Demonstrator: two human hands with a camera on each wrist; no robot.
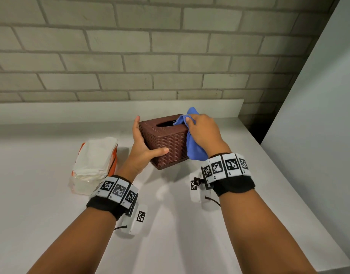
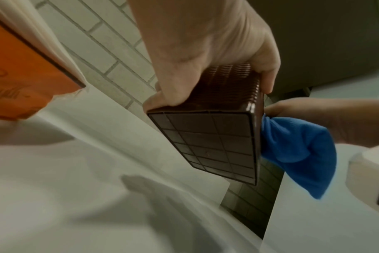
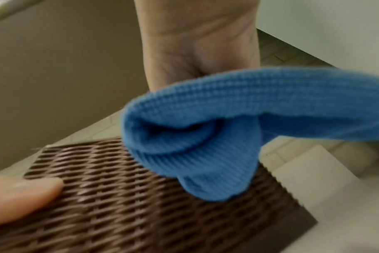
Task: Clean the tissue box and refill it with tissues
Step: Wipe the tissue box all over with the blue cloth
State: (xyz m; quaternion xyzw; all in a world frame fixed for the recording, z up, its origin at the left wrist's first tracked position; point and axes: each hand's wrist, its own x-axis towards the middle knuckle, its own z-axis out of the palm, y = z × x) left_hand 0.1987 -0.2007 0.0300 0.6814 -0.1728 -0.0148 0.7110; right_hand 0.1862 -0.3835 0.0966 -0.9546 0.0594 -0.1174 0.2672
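A brown wicker-pattern tissue box (image 1: pixel 166 139) with an empty oval slot on top is held just above the white counter (image 1: pixel 51 214). My left hand (image 1: pixel 142 143) grips its left near corner, thumb across the front wall. The left wrist view shows the box's gridded underside (image 2: pixel 206 142) clear of the counter, under my left hand (image 2: pixel 206 51). My right hand (image 1: pixel 201 131) holds a bunched blue cloth (image 1: pixel 194 147) against the box's right top edge. The cloth (image 3: pixel 206 137) lies on the wicker wall (image 3: pixel 141 205). An opened orange-and-white tissue pack (image 1: pixel 95 165) lies left of the box.
A brick wall (image 1: pixel 130 56) with a low white ledge (image 1: pixel 91 109) runs behind the counter. A white panel (image 1: pixel 318 115) stands at the right, past the counter's right edge (image 1: pixel 288 184). The tissue pack (image 2: pixel 22 77) is close to my left wrist.
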